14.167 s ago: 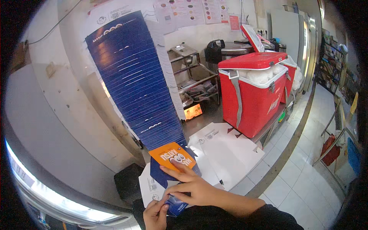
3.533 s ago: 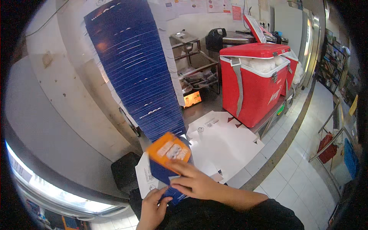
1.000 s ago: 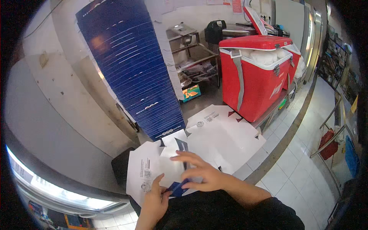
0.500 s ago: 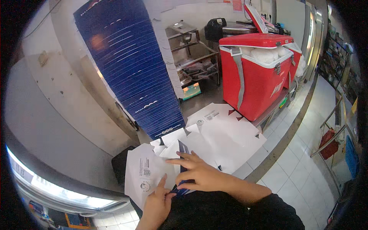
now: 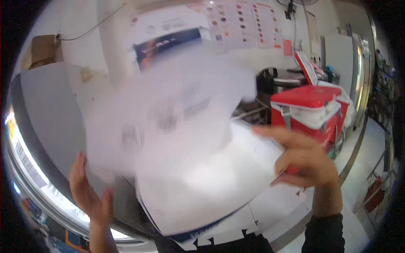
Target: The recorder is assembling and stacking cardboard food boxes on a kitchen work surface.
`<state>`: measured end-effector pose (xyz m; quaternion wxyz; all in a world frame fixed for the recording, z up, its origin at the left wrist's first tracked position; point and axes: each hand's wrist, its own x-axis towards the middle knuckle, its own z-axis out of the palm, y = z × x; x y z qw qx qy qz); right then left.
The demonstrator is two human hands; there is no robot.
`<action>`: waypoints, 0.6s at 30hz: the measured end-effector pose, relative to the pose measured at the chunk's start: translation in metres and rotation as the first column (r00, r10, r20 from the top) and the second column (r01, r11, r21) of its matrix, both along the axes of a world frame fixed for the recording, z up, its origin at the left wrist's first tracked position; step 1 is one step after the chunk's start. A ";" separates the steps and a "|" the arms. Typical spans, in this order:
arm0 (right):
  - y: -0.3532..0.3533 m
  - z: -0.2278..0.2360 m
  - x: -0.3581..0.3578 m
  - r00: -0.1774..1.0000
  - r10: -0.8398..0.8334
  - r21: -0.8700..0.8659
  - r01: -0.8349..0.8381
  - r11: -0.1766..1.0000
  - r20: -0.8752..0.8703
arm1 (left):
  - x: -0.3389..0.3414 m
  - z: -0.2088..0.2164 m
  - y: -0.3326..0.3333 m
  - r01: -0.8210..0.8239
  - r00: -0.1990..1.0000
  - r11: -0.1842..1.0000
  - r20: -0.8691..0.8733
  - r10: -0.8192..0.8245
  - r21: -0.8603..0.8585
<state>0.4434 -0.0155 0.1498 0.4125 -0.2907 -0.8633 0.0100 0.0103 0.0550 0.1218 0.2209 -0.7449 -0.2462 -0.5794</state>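
Observation:
A large white cardboard box blank (image 5: 185, 194) with dark blue showing along its lower edge fills the middle, raised and smeared by motion. Its upper panel (image 5: 139, 111) carries blurred grey print and tilts up in front of the wall. My left hand (image 5: 90, 194) is beside the panel's lower left corner, thumb and fingers apart. Against the right edge of the blank is my right hand (image 5: 308, 158), its forefinger stretched over the white card and the other fingers partly bent and spread. Blur hides whether either hand touches the card.
A red cooler box (image 5: 303, 99) with a white rim stands at the right behind my right hand. Behind the blank rises the blue-and-white top of a stack of folded cartons (image 5: 168, 42). A grey cabinet (image 5: 48, 105) borders the left. Printed sheets (image 5: 240, 25) hang on the wall.
My hands have moved from close together over the fold to wide apart at either side. The white blank has risen and spread in front of me, and the view has tilted up.

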 end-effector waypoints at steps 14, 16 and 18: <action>0.262 0.206 -0.047 0.962 -0.251 0.598 0.261 0.757 -0.103 | 0.116 0.173 0.202 0.092 0.987 0.986 -0.118 -0.109 -0.141; 0.286 0.207 -0.027 0.980 -0.194 0.409 0.197 0.891 -0.050 | 0.119 0.175 0.212 0.059 0.988 0.991 -0.132 -0.075 -0.116; 0.296 0.209 -0.008 0.974 -0.214 0.354 0.228 0.907 -0.076 | 0.125 0.175 0.209 0.032 0.998 0.997 -0.052 -0.035 -0.067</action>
